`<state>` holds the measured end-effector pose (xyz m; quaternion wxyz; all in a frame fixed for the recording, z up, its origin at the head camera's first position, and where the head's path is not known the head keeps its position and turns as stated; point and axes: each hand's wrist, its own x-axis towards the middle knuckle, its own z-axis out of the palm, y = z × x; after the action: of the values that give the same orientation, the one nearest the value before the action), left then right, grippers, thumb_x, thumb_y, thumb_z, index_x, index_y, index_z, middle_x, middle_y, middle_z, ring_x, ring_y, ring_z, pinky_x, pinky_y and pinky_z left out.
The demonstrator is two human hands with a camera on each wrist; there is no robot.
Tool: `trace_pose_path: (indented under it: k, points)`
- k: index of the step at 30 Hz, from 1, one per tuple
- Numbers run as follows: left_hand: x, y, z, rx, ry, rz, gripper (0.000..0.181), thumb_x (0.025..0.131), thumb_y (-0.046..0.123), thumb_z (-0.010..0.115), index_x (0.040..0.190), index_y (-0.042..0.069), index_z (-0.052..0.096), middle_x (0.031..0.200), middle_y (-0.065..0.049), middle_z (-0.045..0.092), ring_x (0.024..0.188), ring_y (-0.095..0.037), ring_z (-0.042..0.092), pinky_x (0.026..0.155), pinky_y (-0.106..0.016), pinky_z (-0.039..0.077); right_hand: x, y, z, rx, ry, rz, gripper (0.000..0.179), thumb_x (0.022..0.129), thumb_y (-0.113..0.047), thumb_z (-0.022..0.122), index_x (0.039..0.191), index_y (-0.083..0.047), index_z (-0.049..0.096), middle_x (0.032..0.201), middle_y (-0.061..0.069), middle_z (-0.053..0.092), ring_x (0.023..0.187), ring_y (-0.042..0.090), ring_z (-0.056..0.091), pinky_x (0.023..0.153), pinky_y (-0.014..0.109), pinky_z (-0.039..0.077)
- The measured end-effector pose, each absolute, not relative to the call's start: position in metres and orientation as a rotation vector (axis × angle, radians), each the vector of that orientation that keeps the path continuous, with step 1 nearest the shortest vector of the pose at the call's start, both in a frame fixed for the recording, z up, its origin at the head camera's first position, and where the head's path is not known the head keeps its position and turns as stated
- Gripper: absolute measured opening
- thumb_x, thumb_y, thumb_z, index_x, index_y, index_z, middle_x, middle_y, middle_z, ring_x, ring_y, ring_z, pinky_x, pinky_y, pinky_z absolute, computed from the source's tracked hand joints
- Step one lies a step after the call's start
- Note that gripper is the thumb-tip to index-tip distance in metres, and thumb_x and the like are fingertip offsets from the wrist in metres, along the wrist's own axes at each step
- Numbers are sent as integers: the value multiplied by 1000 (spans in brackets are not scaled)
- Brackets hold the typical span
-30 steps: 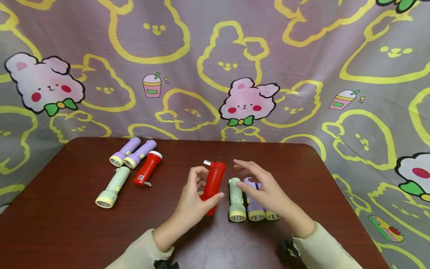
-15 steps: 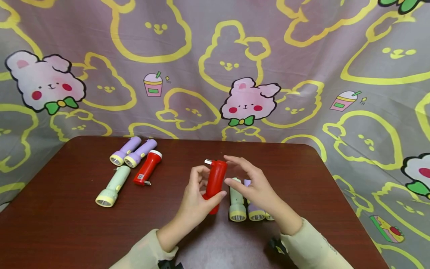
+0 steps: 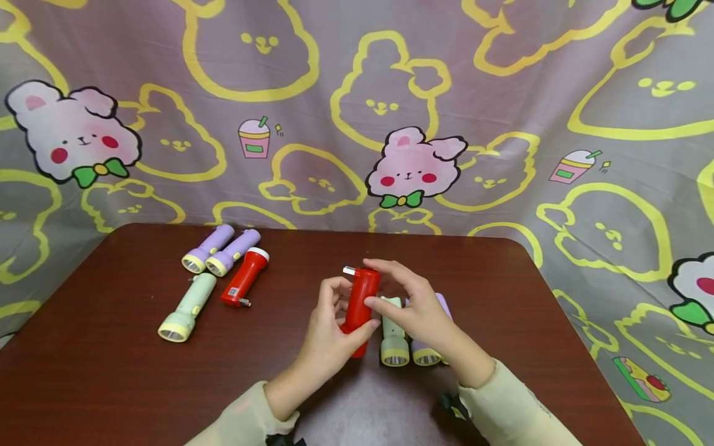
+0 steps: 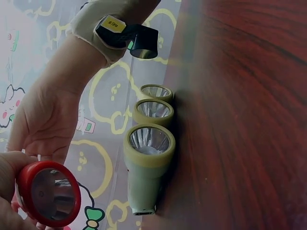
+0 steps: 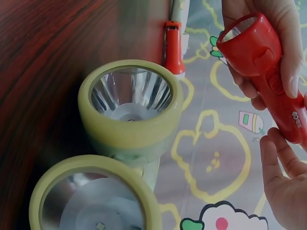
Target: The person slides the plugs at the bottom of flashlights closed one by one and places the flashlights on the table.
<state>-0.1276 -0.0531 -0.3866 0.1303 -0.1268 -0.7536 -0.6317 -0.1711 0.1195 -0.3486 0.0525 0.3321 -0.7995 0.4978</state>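
Observation:
My left hand (image 3: pixel 320 337) grips a red flashlight (image 3: pixel 362 300) above the table, tail up and lens end down. Silver plug prongs (image 3: pixel 349 271) stick out sideways at its tail. My right hand (image 3: pixel 415 310) has come around the tail end, thumb on the body and index finger at the top. The lens (image 4: pixel 55 196) faces the camera in the left wrist view. Just below my right hand lie a green flashlight (image 3: pixel 394 341) and two purple flashlights (image 3: pixel 426 355), partly hidden by it.
At the left of the brown table (image 3: pixel 100 371) lie two purple flashlights (image 3: pixel 233 253), another red flashlight (image 3: pixel 245 277) and a green flashlight (image 3: pixel 188 310). A patterned curtain (image 3: pixel 318 111) hangs behind the table's back edge.
My right hand has moved left onto the tail of the red flashlight. My left hand has shifted slightly right with it. The flashlights on the table stay put.

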Motion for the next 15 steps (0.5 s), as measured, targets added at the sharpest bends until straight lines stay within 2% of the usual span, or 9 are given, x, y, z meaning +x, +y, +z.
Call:
trace_pose_path:
  k: [5, 10, 15]
  points:
    - [-127, -51, -387, -356, -2190, -1796, 59, 77, 4, 82, 118, 8, 41, 96, -11, 65, 82, -16, 60, 72, -25, 57, -170, 116, -347, 1009, -2417, 1550, 59, 85, -11, 78, 139, -19, 56, 119, 1, 65, 94, 14, 67, 83, 35, 59]
    - [-125, -50, -387, -338, -2196, -1790, 58, 77, 4, 82, 118, 8, 41, 96, -11, 64, 84, -19, 60, 72, -25, 58, -170, 113, -348, 1015, -2391, 1609, 56, 86, -9, 77, 137, -16, 58, 115, 3, 64, 98, 15, 68, 86, 32, 59]
    - [-123, -51, -387, -334, -2201, -1858, 59, 78, 4, 81, 121, 9, 40, 101, -9, 65, 84, -15, 61, 73, -25, 58, -170, 112, -350, 1004, -2398, 1658, 53, 86, -7, 77, 135, -14, 59, 112, 4, 63, 95, 15, 68, 85, 32, 59]
